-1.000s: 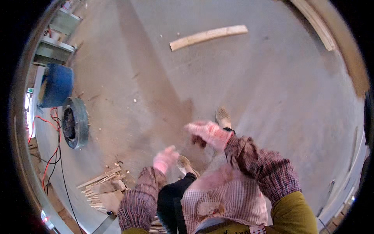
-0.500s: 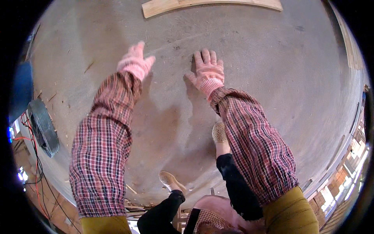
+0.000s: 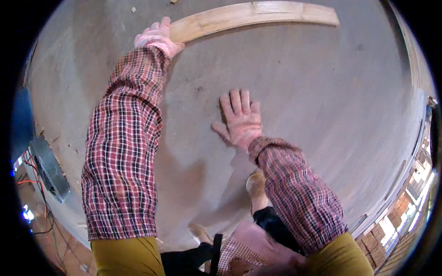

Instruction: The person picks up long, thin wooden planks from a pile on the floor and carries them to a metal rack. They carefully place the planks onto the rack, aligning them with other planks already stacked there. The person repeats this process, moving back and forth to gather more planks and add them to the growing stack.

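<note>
A curved wooden board (image 3: 258,14) lies on the grey surface at the far side. My left hand (image 3: 156,37), in a pink knit glove, reaches its left end, fingers stretched along the end and thumb at the near edge. No closed grip shows there. My right hand (image 3: 240,119), gloved the same way, is spread palm down on the bare surface at the middle, holding nothing. Checked sleeves cover both forearms.
A dark round-edged object (image 3: 48,170) stands at the left rim beside red and black cables (image 3: 43,198). Something blue (image 3: 23,119) is above it. More long wood (image 3: 416,55) lies at the far right. My shoes (image 3: 256,184) are below my hands.
My left hand has moved forward to the board's left end. My right hand sits lower in the picture, still flat. More of the board shows as the view has tilted up.
</note>
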A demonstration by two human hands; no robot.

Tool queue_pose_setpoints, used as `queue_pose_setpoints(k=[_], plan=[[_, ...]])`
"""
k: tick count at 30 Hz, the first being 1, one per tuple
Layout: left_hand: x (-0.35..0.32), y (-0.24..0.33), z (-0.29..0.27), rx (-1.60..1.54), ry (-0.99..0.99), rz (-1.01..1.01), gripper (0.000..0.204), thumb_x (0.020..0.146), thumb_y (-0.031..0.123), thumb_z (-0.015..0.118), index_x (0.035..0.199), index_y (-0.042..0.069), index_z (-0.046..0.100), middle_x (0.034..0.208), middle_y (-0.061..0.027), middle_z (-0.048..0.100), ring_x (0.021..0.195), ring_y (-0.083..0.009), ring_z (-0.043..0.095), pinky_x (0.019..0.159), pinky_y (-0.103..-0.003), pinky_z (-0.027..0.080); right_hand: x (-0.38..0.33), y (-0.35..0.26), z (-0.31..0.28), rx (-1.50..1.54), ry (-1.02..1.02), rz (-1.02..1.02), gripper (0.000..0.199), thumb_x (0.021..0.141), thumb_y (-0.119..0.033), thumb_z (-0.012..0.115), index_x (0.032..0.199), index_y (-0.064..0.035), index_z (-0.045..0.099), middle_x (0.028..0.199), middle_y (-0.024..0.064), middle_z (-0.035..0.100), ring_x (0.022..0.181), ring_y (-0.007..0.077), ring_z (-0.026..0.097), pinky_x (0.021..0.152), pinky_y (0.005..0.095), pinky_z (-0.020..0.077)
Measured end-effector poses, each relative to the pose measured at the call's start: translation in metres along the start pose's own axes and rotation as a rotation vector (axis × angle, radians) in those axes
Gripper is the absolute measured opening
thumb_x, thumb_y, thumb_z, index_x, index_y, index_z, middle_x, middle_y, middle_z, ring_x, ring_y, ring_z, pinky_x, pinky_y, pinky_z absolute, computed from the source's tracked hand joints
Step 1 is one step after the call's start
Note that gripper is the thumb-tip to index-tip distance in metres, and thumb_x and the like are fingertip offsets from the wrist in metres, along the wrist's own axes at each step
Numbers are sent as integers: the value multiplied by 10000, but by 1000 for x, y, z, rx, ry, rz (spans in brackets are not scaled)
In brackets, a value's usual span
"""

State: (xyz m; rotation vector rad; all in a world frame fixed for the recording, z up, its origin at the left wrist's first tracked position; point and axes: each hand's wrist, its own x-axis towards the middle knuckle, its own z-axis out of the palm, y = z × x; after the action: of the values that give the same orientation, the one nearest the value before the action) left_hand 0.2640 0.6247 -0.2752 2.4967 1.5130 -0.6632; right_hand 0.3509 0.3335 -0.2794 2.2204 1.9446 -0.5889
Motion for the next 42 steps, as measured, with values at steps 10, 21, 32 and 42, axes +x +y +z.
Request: queue_pose_setpoints(k=[10, 21, 32, 42], plan=[[-251, 6, 22, -452, -338, -187, 815, 635, 479, 820, 1296, 76, 566, 1286, -180, 593, 1180, -339, 594, 995, -443, 502, 6, -3, 17, 465, -77, 202, 618, 934, -499, 546, 1432, -143, 463, 1470, 156, 448, 1366, 346, 395, 1035, 518, 386], [-484, 12, 60, -1853, -887, -523, 617, 792, 362, 817, 1212, -38, 606, 1014, -73, 653, 888, -146, 570, 811, -298, 479, -150, -71, -28, 2409, -198, 818, 911, 971, -747, 213, 1543, -41, 280, 1474, 180, 485, 1289, 309, 508, 1061, 524, 399], [-576, 100, -50, -1044, -453, -484, 581, 871, 406, 734, 1236, -19, 577, 1113, -205, 666, 1052, -330, 637, 896, -439, 515, -249, -79, -113, 2462, -432, 640, 612, 886, -439, 678, 1270, 16, 532, 1053, 148, 649, 949, 266, 661, 814, 439, 578], [-562, 16, -79, -1887, 92, -789, 542, 992, 584, 484, 1156, 88, 625, 944, -61, 665, 794, -210, 635, 702, -384, 538, -338, -48, -261, 1634, -508, 319, 642, 826, -234, 691, 1402, -46, 479, 962, 63, 637, 823, 163, 631, 761, 324, 535]])
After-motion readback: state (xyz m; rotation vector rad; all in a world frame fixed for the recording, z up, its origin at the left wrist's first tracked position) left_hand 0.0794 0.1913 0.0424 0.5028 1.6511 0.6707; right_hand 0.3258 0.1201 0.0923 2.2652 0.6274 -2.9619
